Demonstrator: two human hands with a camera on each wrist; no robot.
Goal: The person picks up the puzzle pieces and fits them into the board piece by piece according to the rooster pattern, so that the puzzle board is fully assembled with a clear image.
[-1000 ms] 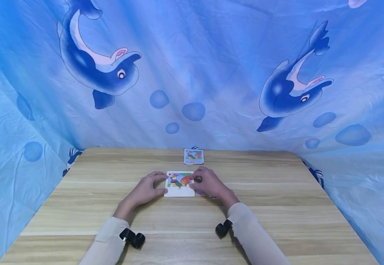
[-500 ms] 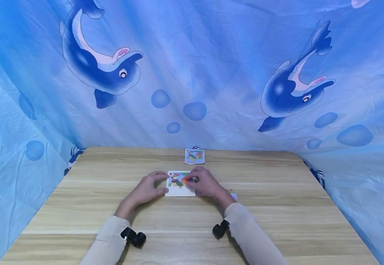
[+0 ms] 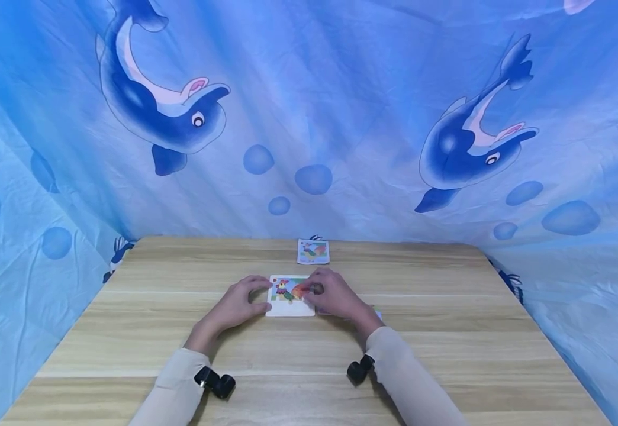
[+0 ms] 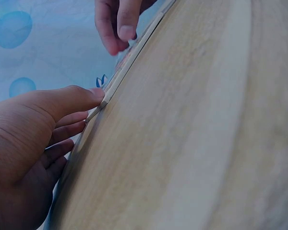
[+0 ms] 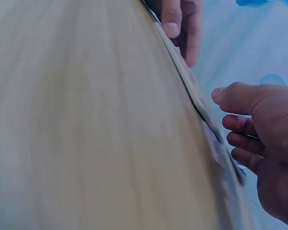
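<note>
A flat white-edged puzzle board (image 3: 290, 310) with a colourful rooster picture lies mid-table; its lower strip is plain white. My left hand (image 3: 238, 305) grips the board's left side, thumb at the lower corner and forefinger near the upper one. In the left wrist view the left thumb (image 4: 86, 98) lies along the board's edge. My right hand (image 3: 335, 294) leans over the board's right side, its fingertips touching the picture near the rooster's tail, with no piece visible between them. In the right wrist view the right thumb (image 5: 228, 96) sits beside the board, other fingers loosely bent.
Flat colourful pieces (image 3: 377, 315) lie to the right of the board, partly hidden under the right hand and wrist. Behind the board, a card (image 3: 313, 252) with the same rooster picture lies near the far table edge. A blue dolphin-print curtain (image 3: 309, 118) hangs behind the table.
The right hand has shifted from the board's right edge slightly left onto the tail area, then stayed about there. The left hand keeps its hold on the left side.
</note>
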